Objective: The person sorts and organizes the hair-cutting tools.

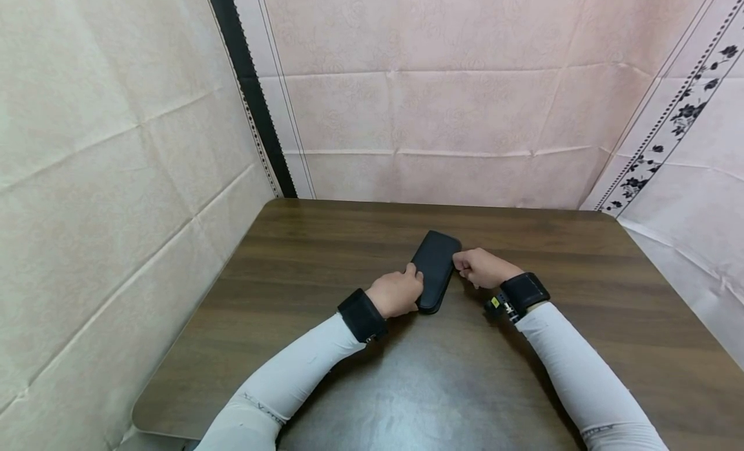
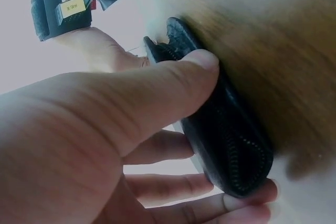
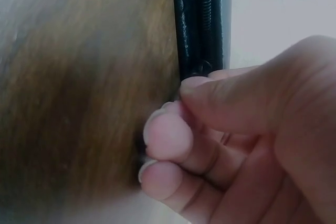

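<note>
A long black zip wallet (image 1: pixel 436 265) with stitched edges is held at a tilt over the wooden table in the head view. My left hand (image 1: pixel 398 292) grips its near left side. In the left wrist view, the thumb lies across the wallet (image 2: pixel 231 135) and the fingers curl under it. My right hand (image 1: pixel 484 267) is at the far right edge. In the right wrist view its thumb and fingers pinch at the end of the zipper (image 3: pixel 206 3), where a small ring shows; the rest of the pull is hidden by the fingertips.
The brown wooden table (image 1: pixel 325 244) has rounded corners. Pale patterned cloth (image 1: pixel 465 115) hangs behind it and on both sides. Black bands (image 1: pixel 523 289) with small devices are strapped around both wrists, over white sleeves.
</note>
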Available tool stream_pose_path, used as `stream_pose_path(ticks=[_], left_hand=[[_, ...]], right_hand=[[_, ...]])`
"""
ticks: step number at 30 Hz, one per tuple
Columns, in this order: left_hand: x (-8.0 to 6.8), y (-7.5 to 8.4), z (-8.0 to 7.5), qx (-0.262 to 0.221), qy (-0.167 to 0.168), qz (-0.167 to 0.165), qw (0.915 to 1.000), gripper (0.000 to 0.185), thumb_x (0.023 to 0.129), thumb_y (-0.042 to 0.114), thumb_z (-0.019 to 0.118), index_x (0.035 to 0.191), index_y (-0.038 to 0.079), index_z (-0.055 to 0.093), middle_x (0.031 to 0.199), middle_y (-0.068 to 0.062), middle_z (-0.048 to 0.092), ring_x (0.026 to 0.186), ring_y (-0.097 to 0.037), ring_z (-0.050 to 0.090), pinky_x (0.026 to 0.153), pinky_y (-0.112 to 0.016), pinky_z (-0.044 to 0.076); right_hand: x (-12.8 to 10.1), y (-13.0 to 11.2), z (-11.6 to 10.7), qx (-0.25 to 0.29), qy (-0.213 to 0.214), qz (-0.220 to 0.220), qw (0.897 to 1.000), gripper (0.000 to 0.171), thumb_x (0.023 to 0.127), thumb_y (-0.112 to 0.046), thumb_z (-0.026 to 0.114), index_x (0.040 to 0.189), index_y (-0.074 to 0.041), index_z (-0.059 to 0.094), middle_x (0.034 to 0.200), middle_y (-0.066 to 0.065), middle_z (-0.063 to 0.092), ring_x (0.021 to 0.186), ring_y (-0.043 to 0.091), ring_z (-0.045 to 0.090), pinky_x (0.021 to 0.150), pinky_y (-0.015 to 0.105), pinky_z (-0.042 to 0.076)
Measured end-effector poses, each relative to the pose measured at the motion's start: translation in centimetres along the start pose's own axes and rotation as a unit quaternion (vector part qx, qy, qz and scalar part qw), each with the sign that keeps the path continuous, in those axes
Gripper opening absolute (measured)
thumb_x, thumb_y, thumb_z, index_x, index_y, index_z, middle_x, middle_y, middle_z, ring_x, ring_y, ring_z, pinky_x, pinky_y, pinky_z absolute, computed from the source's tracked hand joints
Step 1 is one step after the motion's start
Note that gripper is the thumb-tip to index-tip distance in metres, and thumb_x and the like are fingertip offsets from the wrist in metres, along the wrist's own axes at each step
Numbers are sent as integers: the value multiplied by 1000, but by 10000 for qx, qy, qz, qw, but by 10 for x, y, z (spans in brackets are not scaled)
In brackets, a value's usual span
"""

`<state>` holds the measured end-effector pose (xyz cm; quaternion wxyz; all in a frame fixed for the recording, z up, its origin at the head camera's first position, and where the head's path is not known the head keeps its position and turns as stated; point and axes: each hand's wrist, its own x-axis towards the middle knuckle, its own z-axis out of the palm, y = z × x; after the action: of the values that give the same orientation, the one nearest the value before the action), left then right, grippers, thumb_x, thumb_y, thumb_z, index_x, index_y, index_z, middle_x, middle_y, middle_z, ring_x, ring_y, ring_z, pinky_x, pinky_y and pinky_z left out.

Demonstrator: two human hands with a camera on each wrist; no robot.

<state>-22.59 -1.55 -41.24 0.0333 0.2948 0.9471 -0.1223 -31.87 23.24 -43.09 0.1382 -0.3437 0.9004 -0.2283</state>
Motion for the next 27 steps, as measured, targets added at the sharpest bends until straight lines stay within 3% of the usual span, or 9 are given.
stream_pose_path(ticks=[10,19,27], left_hand=[[2,-2,2,-28,-134,-1,9999,71,100,41,70,156,5,46,154,-20,50,85,-16,72,69,-25,60],[1,-12,-5,-549,-529,200,9969,66,106,38,59,160,7,38,162,-20,41,117,-20,70,95,-27,57],[-1,-12,-6,-495,-574,248,9968,62,107,32,57,160,6,39,163,-21,40,104,-19,71,88,-27,58]], right_hand=[[0,0,-1,168,-56,-60,9998,22,95,15,44,88,-3,54,74,-1,47,59,12,53,55,27,47],[1,3,0,91,45,227,9997,15,96,6,50,91,-6,57,76,2,56,55,13,58,55,27,49],[1,2,0,72,87,297,9995,16,98,5,45,94,-4,58,84,7,60,55,15,60,55,30,51]])
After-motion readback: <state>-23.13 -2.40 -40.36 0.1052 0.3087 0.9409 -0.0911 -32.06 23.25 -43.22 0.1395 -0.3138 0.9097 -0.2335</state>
